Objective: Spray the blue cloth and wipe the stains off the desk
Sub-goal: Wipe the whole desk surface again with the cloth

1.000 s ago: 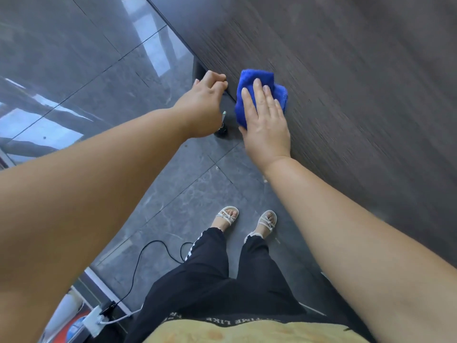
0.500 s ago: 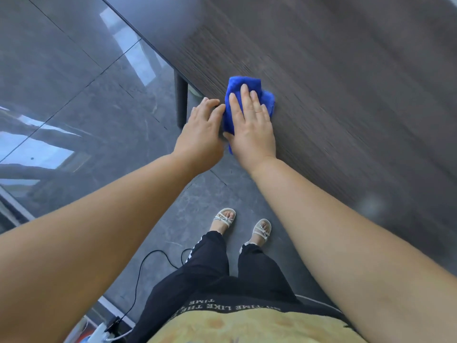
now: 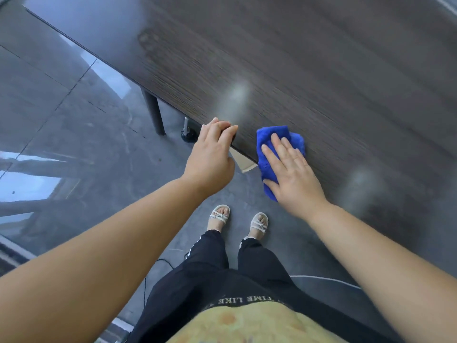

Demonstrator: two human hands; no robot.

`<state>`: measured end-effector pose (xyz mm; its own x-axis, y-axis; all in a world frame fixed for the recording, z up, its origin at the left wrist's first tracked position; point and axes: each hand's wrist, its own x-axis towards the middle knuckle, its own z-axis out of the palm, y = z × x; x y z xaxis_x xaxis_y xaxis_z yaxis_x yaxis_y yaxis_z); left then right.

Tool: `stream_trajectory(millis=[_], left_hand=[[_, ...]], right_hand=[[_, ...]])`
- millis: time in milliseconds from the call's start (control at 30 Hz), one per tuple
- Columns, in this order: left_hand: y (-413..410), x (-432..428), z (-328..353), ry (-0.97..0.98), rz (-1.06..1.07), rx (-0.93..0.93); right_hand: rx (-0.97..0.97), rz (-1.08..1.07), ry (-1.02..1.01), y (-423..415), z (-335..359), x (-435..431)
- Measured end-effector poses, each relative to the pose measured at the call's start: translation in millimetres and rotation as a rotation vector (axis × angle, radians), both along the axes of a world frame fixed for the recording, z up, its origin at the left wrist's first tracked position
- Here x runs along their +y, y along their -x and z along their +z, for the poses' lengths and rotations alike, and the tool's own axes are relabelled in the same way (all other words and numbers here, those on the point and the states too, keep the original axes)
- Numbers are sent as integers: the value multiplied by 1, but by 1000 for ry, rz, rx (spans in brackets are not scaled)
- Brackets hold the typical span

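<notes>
- Head view, far left: grey glossy tiled floor (image 3: 61, 107) with pale window reflections on it.
- Thin dark cable (image 3: 145, 285) on the floor, near left, running beside the person's leg.
- Round dark desk leg (image 3: 154, 112), upright, under the left part of the desk's near edge.
- Small black foot with a short pale stem (image 3: 186, 133), on the floor just right of the leg; what it belongs to cannot be told.
- Left hand (image 3: 210, 159) – back facing up, fingers bent over the near edge of the desk and grasping it, fingertips on the top.
- Black trousers (image 3: 210, 268) and white strap sandals (image 3: 218, 216), centre near, feet side by side on the floor below the desk edge.
- Pale wedge-shaped piece (image 3: 243, 162) showing under the desk edge, between the two hands; what it is cannot be told.
- Yellow top (image 3: 247, 325), bottom centre, above a waistband with partly readable lettering.
- Blue cloth (image 3: 269, 137) – bunched, lying on the desk top at its near edge, its near end hanging just past that edge, right of the left hand and apart from it.
- Right hand (image 3: 291, 174), flat with fingers straight and together, palm pressed down on the blue cloth, clenching nothing.
- Desk (image 3: 321, 82): dark wood-grain top filling the far and right of the scene, with two hazy bright patches on it.
</notes>
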<state>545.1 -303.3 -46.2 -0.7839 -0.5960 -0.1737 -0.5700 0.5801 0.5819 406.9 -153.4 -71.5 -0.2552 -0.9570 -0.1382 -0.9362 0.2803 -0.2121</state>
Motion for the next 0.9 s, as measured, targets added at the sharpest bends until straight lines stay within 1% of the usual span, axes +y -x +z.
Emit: stream_trajectory(millis=[167, 267, 367, 467, 533, 633, 700, 800, 900], left_hand=[[9, 0, 9, 9, 34, -12], [11, 3, 11, 3, 97, -23], [15, 11, 12, 6, 93, -58], [27, 33, 13, 26, 1, -119], [40, 60, 14, 33, -80, -105], [51, 86, 11, 47, -142, -60], [53, 100, 8, 58, -158, -62], [52, 110, 3, 65, -161, -85], [54, 115, 1, 108, -168, -144]], right_hand=[[-10, -70, 44, -26, -3, -56], [-8, -74, 71, -31, -6, -62], [20, 6, 105, -16, -10, -27], [80, -13, 153, 8, -15, 42], [109, -37, 129, 27, -13, 95], [116, -50, 81, 45, -10, 137], [100, -100, 81, 45, -11, 141], [71, -213, 124, 26, -12, 113], [15, -246, 145, 12, -11, 86]])
